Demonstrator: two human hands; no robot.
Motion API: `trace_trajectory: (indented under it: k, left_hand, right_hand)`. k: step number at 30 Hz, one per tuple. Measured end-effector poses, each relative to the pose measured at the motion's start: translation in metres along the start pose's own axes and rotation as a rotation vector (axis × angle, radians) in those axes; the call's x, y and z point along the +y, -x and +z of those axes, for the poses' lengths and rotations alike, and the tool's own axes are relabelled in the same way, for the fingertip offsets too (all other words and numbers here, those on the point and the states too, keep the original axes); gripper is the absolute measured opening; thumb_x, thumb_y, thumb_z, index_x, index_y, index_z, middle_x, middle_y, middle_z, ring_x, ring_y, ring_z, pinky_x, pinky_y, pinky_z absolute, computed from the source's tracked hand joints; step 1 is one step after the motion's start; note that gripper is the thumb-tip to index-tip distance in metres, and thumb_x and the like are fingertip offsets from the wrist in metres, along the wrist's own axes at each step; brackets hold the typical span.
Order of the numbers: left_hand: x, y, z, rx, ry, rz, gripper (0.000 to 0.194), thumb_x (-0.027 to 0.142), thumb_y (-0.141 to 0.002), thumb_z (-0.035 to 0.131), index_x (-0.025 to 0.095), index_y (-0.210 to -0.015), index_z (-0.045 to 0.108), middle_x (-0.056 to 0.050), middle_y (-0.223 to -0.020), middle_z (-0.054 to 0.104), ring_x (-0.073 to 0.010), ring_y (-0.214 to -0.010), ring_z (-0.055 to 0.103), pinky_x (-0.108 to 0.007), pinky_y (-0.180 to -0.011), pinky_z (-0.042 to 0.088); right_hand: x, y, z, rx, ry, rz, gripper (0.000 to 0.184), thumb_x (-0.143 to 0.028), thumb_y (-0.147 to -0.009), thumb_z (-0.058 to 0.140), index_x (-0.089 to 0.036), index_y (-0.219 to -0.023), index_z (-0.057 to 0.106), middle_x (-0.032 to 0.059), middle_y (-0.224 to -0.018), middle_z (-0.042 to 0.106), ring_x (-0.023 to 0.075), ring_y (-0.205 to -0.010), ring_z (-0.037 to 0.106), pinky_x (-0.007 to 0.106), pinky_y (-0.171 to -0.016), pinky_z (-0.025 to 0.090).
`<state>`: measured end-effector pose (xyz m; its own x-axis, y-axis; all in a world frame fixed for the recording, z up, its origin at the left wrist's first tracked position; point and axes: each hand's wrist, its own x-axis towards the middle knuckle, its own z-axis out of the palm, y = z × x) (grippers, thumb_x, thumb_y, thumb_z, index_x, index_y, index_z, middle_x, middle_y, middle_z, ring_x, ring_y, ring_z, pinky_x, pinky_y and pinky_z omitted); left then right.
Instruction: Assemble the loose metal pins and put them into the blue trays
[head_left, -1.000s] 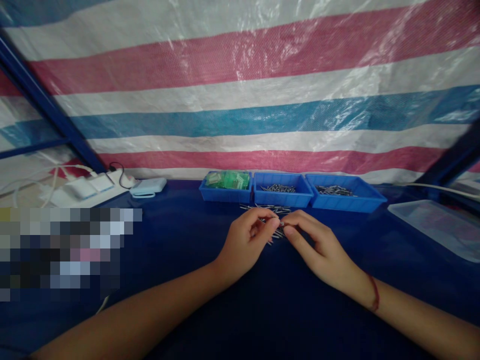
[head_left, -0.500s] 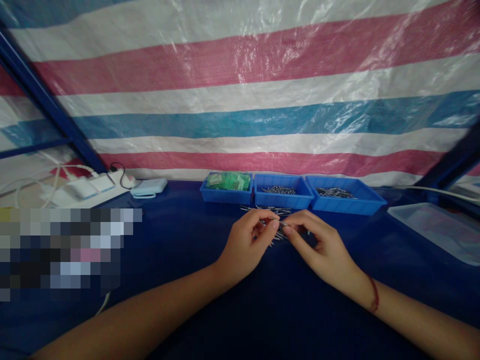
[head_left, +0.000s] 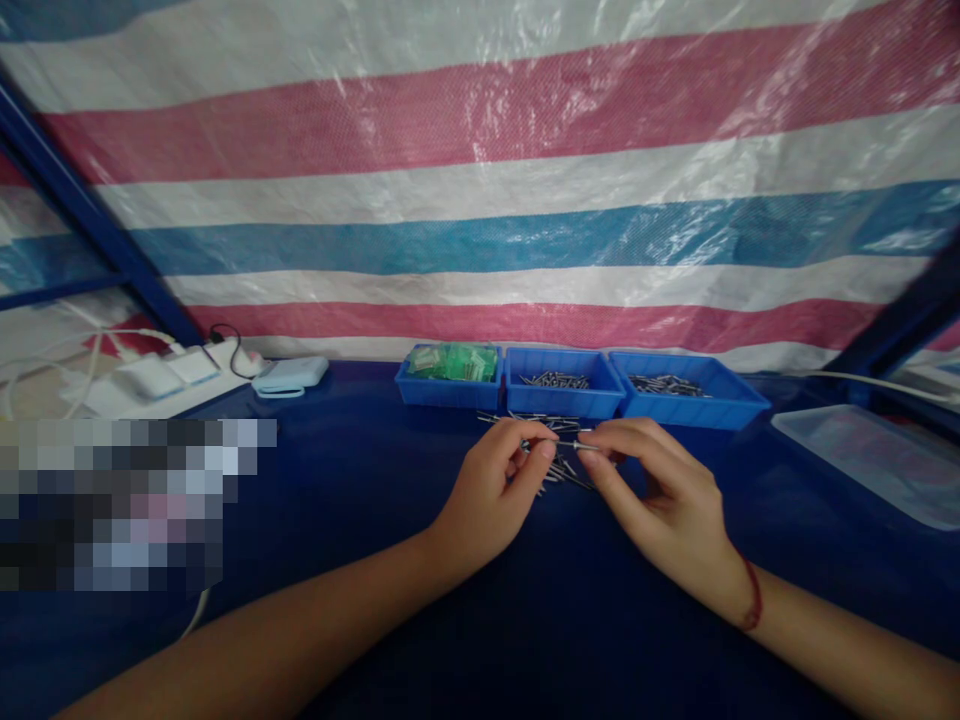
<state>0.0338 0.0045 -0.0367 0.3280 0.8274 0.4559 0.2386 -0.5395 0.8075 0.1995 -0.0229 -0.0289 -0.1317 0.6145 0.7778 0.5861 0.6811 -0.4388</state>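
Observation:
My left hand (head_left: 495,480) is closed, its thumb and index finger pinching one end of a thin metal pin (head_left: 568,443). The pin lies roughly level between the two hands, with a wider, flange-like part near its right end. On that right end are the thumb and fingertips of my right hand (head_left: 664,490), also closed in a pinch. Whether the pin is a screw, a rivet or two joined pieces is too small to tell. Beneath and behind the fingers, a loose pile of similar metal pins (head_left: 559,472) is spread on the dark blue table (head_left: 360,470), partly hidden by my hands.
Three blue bins line the back: a left bin (head_left: 450,396) with green packets, a middle bin (head_left: 564,402) and a right bin (head_left: 694,410) holding metal pieces. A clear plastic lid or tray (head_left: 870,465) lies right. Left are a power strip (head_left: 169,385) and pale blue device (head_left: 291,376).
My right hand has moved slightly right, away from my left, and more of the pin now shows between them. My left hand has stayed almost in place.

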Motion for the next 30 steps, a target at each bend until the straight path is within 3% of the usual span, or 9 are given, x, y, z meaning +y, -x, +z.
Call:
trace_trajectory:
  k: [5,9,12,15,20,22,26,30]
  left_hand:
    - [0.004,0.0,-0.002,0.068,-0.1,0.113,0.017,0.021,-0.092,0.043,0.018,-0.099,0.058,-0.003,-0.087,0.058,-0.0135,-0.08,0.054,-0.027,-0.074,0.043]
    - [0.001,-0.005,-0.011,0.174,-0.152,0.104,0.019,0.02,-0.09,0.044,0.018,-0.107,0.054,-0.003,-0.089,0.059,-0.0134,-0.078,0.053,-0.027,-0.075,0.042]
    - [-0.008,-0.013,-0.021,0.169,-0.229,0.08,0.019,0.017,-0.089,0.045,0.018,-0.104,0.055,-0.003,-0.091,0.06,-0.0148,-0.081,0.055,-0.03,-0.078,0.042]
    - [-0.017,-0.018,-0.027,0.042,-0.353,0.1,0.02,0.009,-0.083,0.045,0.018,-0.092,0.06,-0.004,-0.092,0.062,-0.0181,-0.089,0.055,-0.035,-0.082,0.041]
    - [-0.019,-0.013,-0.026,-0.185,-0.52,0.207,0.023,0.01,-0.076,0.05,0.022,-0.089,0.064,-0.003,-0.096,0.062,-0.0212,-0.092,0.053,-0.037,-0.079,0.038]
    - [-0.017,-0.01,-0.025,-0.246,-0.549,0.27,0.02,0.016,-0.077,0.053,0.023,-0.091,0.065,-0.004,-0.098,0.062,-0.0225,-0.095,0.052,-0.038,-0.08,0.037]
    - [-0.015,-0.008,-0.023,-0.29,-0.579,0.324,0.019,0.022,-0.08,0.054,0.023,-0.096,0.064,-0.005,-0.102,0.061,-0.0231,-0.1,0.05,-0.038,-0.083,0.035]
    - [-0.017,-0.008,-0.023,-0.293,-0.574,0.323,0.018,0.022,-0.081,0.053,0.022,-0.095,0.064,-0.005,-0.102,0.061,-0.0222,-0.1,0.051,-0.037,-0.083,0.036]
  right_hand:
    - [0.013,-0.015,-0.017,0.031,0.142,-0.133,0.006,-0.017,-0.081,0.058,-0.023,-0.08,0.059,0.0046,-0.078,0.061,0.0193,-0.073,0.059,0.034,-0.067,0.047]
    - [0.067,-0.034,-0.049,0.287,0.541,-0.04,0.009,-0.026,-0.084,0.054,-0.02,-0.08,0.059,0.0075,-0.076,0.061,0.0197,-0.07,0.055,0.035,-0.069,0.044]
    - [0.107,-0.037,-0.066,0.187,0.713,0.001,0.015,-0.03,-0.083,0.055,-0.017,-0.083,0.062,0.0117,-0.077,0.061,0.0228,-0.073,0.055,0.036,-0.069,0.042]
    - [0.121,-0.032,-0.065,0.129,0.767,0.0,0.016,-0.028,-0.08,0.057,-0.017,-0.09,0.063,0.0123,-0.084,0.061,0.0279,-0.081,0.055,0.041,-0.071,0.04]
    - [0.089,-0.026,-0.046,0.016,0.65,-0.137,0.014,-0.024,-0.081,0.053,-0.018,-0.092,0.06,0.0135,-0.091,0.062,0.029,-0.088,0.053,0.044,-0.076,0.038]
    - [0.07,-0.026,-0.04,-0.161,0.529,-0.214,0.008,-0.023,-0.08,0.053,-0.019,-0.078,0.06,0.0088,-0.079,0.063,0.023,-0.077,0.055,0.038,-0.071,0.04]
    - [0.042,-0.025,-0.032,-0.679,0.39,-0.235,0.019,-0.023,-0.076,0.055,-0.02,-0.058,0.05,0.0008,-0.059,0.054,0.014,-0.055,0.051,0.028,-0.054,0.036]
    - [0.03,-0.024,-0.031,-0.761,0.476,-0.187,0.016,-0.021,-0.071,0.056,-0.02,-0.057,0.047,0.0008,-0.06,0.054,0.0136,-0.054,0.05,0.028,-0.051,0.032]
